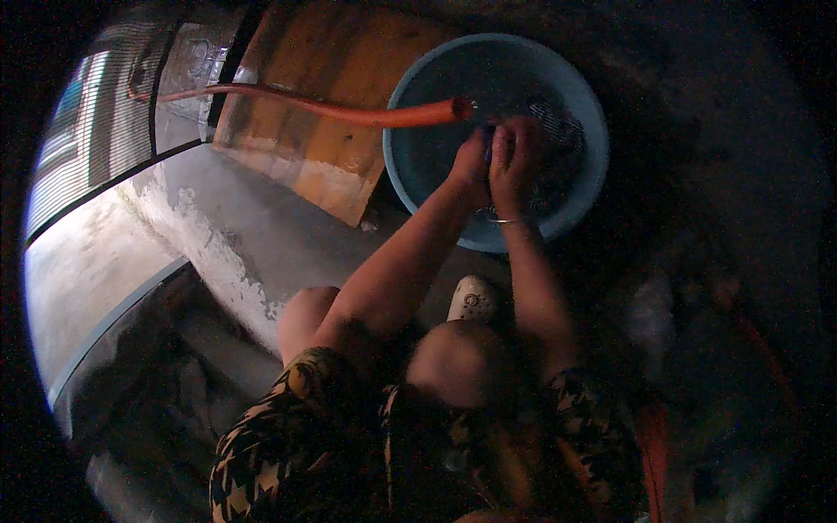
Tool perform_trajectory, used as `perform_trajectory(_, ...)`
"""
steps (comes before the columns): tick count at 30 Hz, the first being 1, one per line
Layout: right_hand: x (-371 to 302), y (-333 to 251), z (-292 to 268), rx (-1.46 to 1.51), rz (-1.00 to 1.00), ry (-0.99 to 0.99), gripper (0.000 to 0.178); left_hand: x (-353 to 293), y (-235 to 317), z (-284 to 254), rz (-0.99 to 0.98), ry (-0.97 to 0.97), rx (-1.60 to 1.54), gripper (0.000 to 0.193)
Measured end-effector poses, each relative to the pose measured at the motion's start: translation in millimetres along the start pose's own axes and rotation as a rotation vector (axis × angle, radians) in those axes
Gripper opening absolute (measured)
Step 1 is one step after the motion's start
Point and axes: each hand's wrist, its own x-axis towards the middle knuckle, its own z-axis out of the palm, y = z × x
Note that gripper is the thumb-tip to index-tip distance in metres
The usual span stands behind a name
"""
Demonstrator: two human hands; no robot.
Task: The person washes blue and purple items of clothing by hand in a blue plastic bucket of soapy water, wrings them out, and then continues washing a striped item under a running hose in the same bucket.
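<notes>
From where I stand, left hand (472, 166) and right hand (514, 164) are pressed together around a dark bundle (488, 142) (probably cloth; light is poor), within the blue basin's (596, 166) outline, frame upper centre. Orange hose (418, 115) ends just upper left. Advisable: squeeze evenly, low, inside the rim.

Inside the basin (600, 157), the left grip (472, 163) and right grip (515, 157) mostly hide a dark thing (489, 139), too dim to identify; striped cloth (559, 127) there fades into shadow; nearer the body than the basin, one knee (453, 364) blurs
</notes>
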Motion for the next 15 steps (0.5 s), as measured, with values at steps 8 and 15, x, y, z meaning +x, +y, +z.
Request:
perform_trajectory(8, 21, -25, -2, -0.031, 0.446, -0.321, 0.030, 33, -14, -23, 0.080, 0.066, 0.326, 0.029)
perform_trajectory(15, -10, 52, 13, 0.248, 0.595, -0.281, 0.034, 64, -18, -55, 0.368, 0.201, 1.484, 0.026)
